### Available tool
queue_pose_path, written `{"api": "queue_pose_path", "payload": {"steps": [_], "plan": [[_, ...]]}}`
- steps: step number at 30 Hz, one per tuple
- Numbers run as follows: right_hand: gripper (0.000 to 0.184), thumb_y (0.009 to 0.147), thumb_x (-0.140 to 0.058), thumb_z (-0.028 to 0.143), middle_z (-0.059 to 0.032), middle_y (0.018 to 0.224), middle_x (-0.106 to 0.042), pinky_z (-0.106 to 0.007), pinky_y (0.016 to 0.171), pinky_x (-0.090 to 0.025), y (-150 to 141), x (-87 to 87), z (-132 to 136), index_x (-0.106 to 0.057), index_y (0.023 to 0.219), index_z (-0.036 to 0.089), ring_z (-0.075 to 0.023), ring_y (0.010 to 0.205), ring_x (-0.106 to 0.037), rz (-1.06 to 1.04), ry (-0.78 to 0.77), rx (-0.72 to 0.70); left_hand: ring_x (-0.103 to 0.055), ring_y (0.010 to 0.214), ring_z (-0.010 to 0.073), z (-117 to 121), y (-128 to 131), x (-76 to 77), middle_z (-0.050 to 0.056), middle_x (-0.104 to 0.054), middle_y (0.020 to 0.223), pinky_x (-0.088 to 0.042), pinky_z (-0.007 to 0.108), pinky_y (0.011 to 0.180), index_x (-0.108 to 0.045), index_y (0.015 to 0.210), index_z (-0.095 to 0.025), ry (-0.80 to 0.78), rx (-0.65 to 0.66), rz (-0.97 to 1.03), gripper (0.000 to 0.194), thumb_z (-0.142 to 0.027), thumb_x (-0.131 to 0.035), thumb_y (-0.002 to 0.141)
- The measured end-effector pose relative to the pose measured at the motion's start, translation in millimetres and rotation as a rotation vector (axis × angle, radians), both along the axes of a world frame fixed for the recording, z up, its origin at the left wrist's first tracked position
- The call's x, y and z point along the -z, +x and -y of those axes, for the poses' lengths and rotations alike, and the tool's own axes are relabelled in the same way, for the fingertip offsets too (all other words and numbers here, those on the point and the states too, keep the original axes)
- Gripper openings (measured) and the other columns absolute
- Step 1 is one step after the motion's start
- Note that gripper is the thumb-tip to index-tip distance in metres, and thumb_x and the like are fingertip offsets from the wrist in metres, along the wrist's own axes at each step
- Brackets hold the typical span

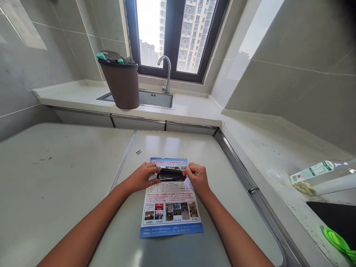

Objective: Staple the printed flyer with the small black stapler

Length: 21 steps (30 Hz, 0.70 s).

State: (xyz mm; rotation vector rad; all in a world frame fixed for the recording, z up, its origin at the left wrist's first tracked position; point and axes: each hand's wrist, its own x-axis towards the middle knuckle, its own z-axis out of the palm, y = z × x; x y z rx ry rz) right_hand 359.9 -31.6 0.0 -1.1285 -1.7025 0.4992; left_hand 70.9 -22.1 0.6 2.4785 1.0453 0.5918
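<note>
A black stapler (172,173) with an orange-red part at its right end lies sideways over a printed leaflet (172,229) on the white table. My left hand (144,176) grips the stapler's left end between thumb and fingers. At the other end, my right hand (198,175) is closed, its thumb and fingers pinched against the orange-red part. The leaflet has blue bands, red and black print and rows of small photos; the stapler and my hands cover some of its upper half. Small dark strips (138,152), which look like staples, rest on the table beyond my left hand.
Past the white table (69,178), a brown bin (122,83) with green-topped items stands at the sink (155,98) and faucet (167,74). On the right counter lie a clear labelled bottle (322,180), a black item (330,218) and a green item (338,239).
</note>
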Motion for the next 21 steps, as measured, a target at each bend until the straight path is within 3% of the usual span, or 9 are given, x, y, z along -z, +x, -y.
{"api": "queue_pose_path", "payload": {"steps": [8,12,15,17,19,21], "plan": [[0.044,0.089,-0.053,0.019,0.0051,0.054,-0.031,-0.029,0.054,-0.023,0.4,3.6,-2.2,-0.034,0.049,0.021,-0.0102,0.052,-0.031,0.049,0.033,-0.013,-0.065,0.101,0.0245,0.0,-0.4,1.8,0.006,-0.071,0.102,-0.045,0.035,0.089,-0.070,0.102,-0.022,-0.010,-0.002,0.061,0.018,-0.033,-0.073,0.089],[0.046,0.092,-0.053,0.019,0.0045,0.052,-0.035,-0.030,0.055,-0.025,-1.4,3.2,-1.5,-0.038,0.048,0.021,-0.0113,0.052,-0.033,0.072,0.045,-0.019,-0.066,0.103,0.0256,-0.2,-1.0,3.4,0.007,-0.071,0.102,-0.047,0.035,0.089,-0.070,0.105,-0.022,0.007,0.002,0.088,0.021,-0.032,-0.074,0.088],[0.045,0.098,-0.054,0.024,0.0025,0.056,-0.043,-0.030,0.061,-0.034,-3.1,0.1,0.3,-0.048,0.053,0.021,-0.0143,0.059,-0.041,0.044,0.071,-0.015,-0.066,0.101,0.0259,-0.5,-1.3,2.3,0.007,-0.072,0.102,-0.047,0.035,0.089,-0.071,0.106,-0.021,0.011,0.004,0.074,0.021,-0.032,-0.074,0.088],[0.031,0.100,-0.058,0.030,-0.0004,0.069,-0.057,-0.032,0.072,-0.042,-4.6,-1.6,1.4,-0.063,0.070,0.021,-0.0176,0.072,-0.050,0.035,0.062,-0.039,-0.067,0.100,0.0257,-1.1,-1.7,1.8,0.007,-0.073,0.102,-0.048,0.036,0.089,-0.072,0.106,-0.021,0.006,0.012,0.082,0.021,-0.033,-0.074,0.089],[0.015,0.094,-0.070,0.036,-0.0044,0.093,-0.066,-0.037,0.084,-0.048,-6.7,-1.3,2.4,-0.072,0.101,0.022,-0.0219,0.090,-0.056,0.082,0.038,-0.094,-0.067,0.099,0.0246,-1.5,-2.6,1.9,0.008,-0.074,0.102,-0.049,0.035,0.089,-0.075,0.106,-0.022,-0.010,0.022,0.118,0.021,-0.036,-0.074,0.090],[0.041,0.084,-0.082,0.038,-0.0075,0.114,-0.066,-0.042,0.095,-0.050,-9.5,1.0,3.7,-0.070,0.121,0.025,-0.0258,0.106,-0.056,0.173,0.015,-0.157,-0.068,0.097,0.0232,-1.3,-3.5,1.9,0.008,-0.074,0.102,-0.050,0.034,0.086,-0.077,0.106,-0.022,-0.041,0.023,0.160,0.022,-0.038,-0.073,0.091]]}}
